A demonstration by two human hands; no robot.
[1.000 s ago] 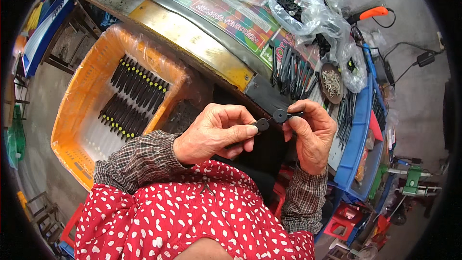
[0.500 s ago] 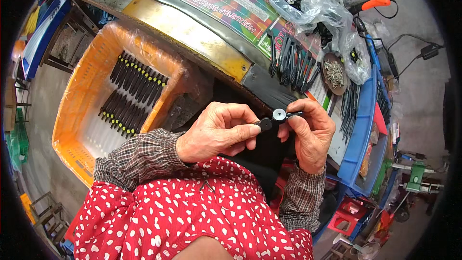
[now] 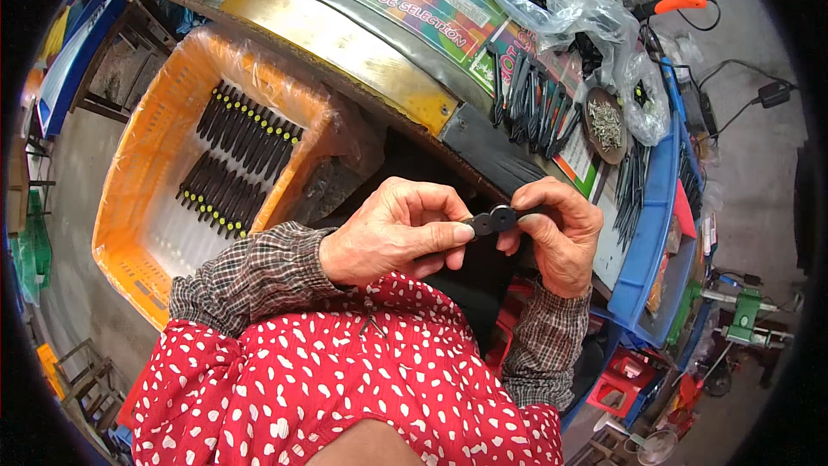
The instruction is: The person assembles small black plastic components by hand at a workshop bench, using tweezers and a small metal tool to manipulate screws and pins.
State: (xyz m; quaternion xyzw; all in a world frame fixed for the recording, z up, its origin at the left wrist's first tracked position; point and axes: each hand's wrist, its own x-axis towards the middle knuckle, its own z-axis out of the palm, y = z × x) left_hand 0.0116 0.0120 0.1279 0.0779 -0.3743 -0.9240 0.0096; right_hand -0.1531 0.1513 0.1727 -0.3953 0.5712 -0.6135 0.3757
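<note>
Because both hands pinch one small black part (image 3: 493, 221) between fingertips above the lap, left hand (image 3: 392, 237) and right hand (image 3: 559, 237) each closed on it, a slip could drop it under the desk (image 3: 362, 52). The orange crate (image 3: 147, 198) sits left. Since a second ago the hands have drawn closer together.

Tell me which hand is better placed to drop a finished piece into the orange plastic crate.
Left, probably. The left hand sits on the side of the orange plastic crate, which lies to the person's left. The right hand is further from it, and both pinch the small black round part between their fingertips.
</note>
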